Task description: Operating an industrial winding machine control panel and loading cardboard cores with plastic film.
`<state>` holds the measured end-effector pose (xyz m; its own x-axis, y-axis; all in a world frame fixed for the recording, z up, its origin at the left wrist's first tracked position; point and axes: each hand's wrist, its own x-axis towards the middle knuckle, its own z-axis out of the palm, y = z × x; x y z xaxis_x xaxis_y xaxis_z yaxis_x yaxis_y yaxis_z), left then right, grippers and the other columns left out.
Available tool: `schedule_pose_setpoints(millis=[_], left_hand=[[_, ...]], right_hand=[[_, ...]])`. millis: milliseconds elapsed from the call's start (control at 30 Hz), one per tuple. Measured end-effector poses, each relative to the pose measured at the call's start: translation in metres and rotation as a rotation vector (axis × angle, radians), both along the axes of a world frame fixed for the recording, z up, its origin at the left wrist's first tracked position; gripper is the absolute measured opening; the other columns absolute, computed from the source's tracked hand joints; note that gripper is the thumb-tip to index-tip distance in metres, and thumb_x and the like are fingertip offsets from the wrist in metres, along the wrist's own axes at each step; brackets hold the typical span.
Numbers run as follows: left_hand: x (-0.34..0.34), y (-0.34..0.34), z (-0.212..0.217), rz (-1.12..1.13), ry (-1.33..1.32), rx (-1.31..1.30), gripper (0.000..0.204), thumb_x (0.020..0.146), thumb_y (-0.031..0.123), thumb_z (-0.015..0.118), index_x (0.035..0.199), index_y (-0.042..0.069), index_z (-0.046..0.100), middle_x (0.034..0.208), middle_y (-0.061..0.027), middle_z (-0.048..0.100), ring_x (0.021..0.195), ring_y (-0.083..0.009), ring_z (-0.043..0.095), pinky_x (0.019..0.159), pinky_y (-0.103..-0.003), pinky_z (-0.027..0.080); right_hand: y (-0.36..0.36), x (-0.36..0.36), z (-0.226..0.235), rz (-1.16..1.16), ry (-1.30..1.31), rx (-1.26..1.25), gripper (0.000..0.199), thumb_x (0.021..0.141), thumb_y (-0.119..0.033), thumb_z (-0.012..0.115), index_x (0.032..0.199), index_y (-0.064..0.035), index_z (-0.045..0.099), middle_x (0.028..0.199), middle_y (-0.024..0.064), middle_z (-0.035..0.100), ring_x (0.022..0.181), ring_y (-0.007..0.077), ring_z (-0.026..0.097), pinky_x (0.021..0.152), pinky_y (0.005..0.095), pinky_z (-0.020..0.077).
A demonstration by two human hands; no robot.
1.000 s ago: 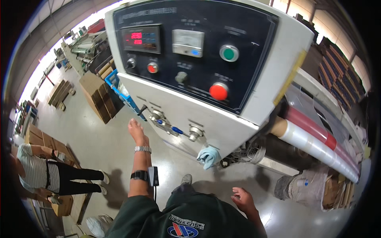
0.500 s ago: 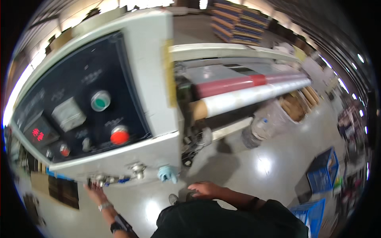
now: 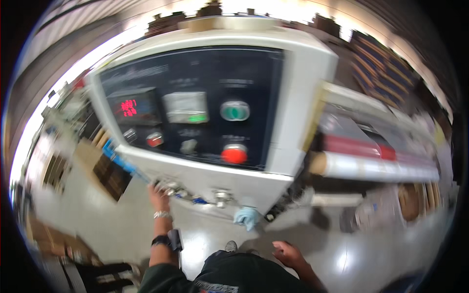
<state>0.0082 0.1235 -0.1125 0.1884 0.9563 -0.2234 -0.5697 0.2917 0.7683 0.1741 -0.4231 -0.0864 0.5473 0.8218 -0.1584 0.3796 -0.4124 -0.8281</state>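
A white machine cabinet fills the upper middle, its dark control panel facing me. On the panel are a green button, a red button and a lit red display. My left hand reaches to the cabinet's lower left edge. Its blurred fingers are curled beside metal fittings with blue parts; what they grip is hidden. A silver knob-like fitting and a light blue cloth hang farther right. My right hand is held low over the floor, fingers loosely apart, holding nothing.
Right of the cabinet, a white roll lies below red film on the machine. A bagged bin stands beneath. Stacked boards rise behind. Cardboard lies at left, and a black and white object sits lower left.
My view has swung left, so the cabinet now sits nearer the middle. My left hand stays at the fittings. My right hand has turned and sits lower, nearer my body.
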Motion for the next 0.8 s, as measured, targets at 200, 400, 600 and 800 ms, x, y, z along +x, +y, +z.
schedule_pose_setpoints(millis=[200,400,600,800], left_hand=[[-0.013,-0.029,0.036,0.127,0.193,-0.198,0.055,0.088,0.06,0.053,0.1,0.006,0.054,0.076,-0.0057,0.057,0.06,-0.0142,0.052,0.055,-0.026,0.04],[-0.011,-0.028,0.033,0.093,0.156,-0.188,0.057,0.088,0.061,0.052,0.102,0.006,0.054,0.077,-0.0045,0.056,0.063,-0.0141,0.051,0.058,-0.027,0.04],[-0.001,-0.024,0.026,0.037,0.174,-0.19,0.057,0.087,0.063,0.051,0.103,0.008,0.055,0.079,-0.0042,0.056,0.065,-0.014,0.051,0.058,-0.028,0.04],[-0.022,-0.024,0.021,0.129,0.167,-0.199,0.061,0.084,0.064,0.056,0.105,0.007,0.052,0.082,-0.005,0.056,0.066,-0.0151,0.05,0.059,-0.028,0.041]], right_hand=[[0.031,-0.003,0.037,0.066,0.179,-0.067,0.047,0.082,-0.021,0.069,0.121,0.0017,0.055,0.111,0.0191,0.065,0.094,0.024,0.068,0.081,0.0333,0.0522],[0.034,0.007,0.03,0.136,0.05,-0.057,0.045,0.082,-0.02,0.07,0.12,0.0016,0.056,0.109,0.0202,0.065,0.092,0.0256,0.068,0.079,0.0336,0.053],[0.02,0.004,0.02,0.073,0.126,0.003,0.046,0.083,-0.025,0.069,0.12,-0.0013,0.056,0.108,0.0183,0.065,0.09,0.0275,0.067,0.077,0.0364,0.0532],[0.03,0.01,0.018,0.162,0.104,-0.019,0.049,0.086,-0.03,0.067,0.124,-0.0018,0.054,0.114,0.0167,0.062,0.096,0.0255,0.066,0.082,0.0348,0.0519]])
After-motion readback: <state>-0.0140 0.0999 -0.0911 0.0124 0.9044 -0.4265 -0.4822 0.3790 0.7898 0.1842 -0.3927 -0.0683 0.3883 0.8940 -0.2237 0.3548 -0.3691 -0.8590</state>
